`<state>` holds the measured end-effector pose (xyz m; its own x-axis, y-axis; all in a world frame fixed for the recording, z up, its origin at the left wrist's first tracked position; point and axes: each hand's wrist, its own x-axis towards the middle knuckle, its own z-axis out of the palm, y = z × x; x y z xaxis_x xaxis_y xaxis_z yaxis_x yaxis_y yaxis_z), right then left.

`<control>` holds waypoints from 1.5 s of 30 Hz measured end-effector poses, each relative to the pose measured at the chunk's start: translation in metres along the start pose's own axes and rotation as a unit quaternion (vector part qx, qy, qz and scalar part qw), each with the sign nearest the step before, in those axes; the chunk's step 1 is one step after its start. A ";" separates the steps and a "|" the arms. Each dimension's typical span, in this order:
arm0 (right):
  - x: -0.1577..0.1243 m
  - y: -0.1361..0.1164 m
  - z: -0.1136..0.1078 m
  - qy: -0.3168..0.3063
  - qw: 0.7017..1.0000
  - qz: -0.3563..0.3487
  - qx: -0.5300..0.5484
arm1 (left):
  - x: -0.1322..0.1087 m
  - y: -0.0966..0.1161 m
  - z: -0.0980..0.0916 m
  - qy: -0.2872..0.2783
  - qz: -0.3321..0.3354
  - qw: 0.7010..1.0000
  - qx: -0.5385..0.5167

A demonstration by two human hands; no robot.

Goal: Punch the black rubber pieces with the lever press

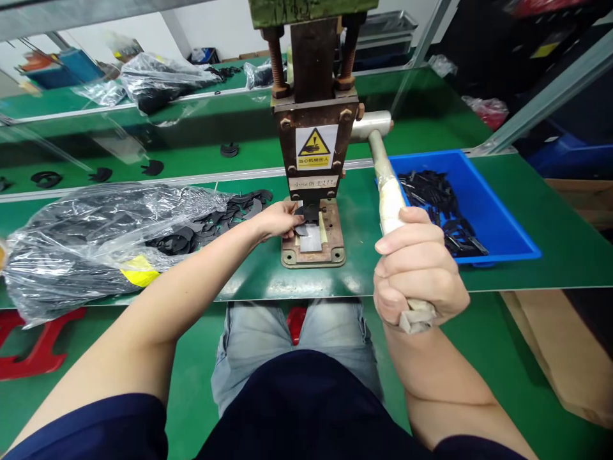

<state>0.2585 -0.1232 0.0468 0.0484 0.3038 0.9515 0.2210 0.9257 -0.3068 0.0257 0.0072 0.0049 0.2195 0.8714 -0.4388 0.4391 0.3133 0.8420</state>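
A hand press [311,115] with a warning label stands on the green bench. My right hand [419,268] is wrapped round its lever handle [390,191], which is bound in pale tape. At the foot of the press, my left hand [282,220] pinches a curved black plastic part [301,229]. That part sits at the near side of the tool, over a light plate on the press base [313,257]. The fingertips are close below the ram, and the far end of the part is hidden by the tool.
Left of the press, a clear plastic bag [96,223] spills many black parts [211,220]. A blue bin [502,220] with small black pieces stands to the right. Several loose parts [152,167] lie behind on the bench, and a bagged heap [163,76] lies beyond.
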 end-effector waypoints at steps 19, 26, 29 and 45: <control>-0.001 0.012 0.006 0.042 0.999 -0.025 -0.010 | -0.032 -0.070 -0.130 0.216 0.123 0.952 0.180; 0.002 0.009 0.003 0.028 0.999 -0.015 -0.022 | 0.000 -0.062 -0.106 0.114 0.222 0.809 0.532; 0.003 0.008 0.002 0.025 0.999 -0.018 -0.023 | 0.017 -0.048 -0.095 0.070 0.208 0.785 0.579; 0.004 0.007 0.005 0.018 0.999 -0.031 -0.018 | 0.008 -0.060 -0.105 0.245 0.229 0.925 0.178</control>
<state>0.2554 -0.1141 0.0479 0.0694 0.2374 0.9689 0.2602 0.9333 -0.2473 -0.0906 0.0354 -0.0164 0.0704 0.9757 0.2073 0.6766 -0.1994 0.7088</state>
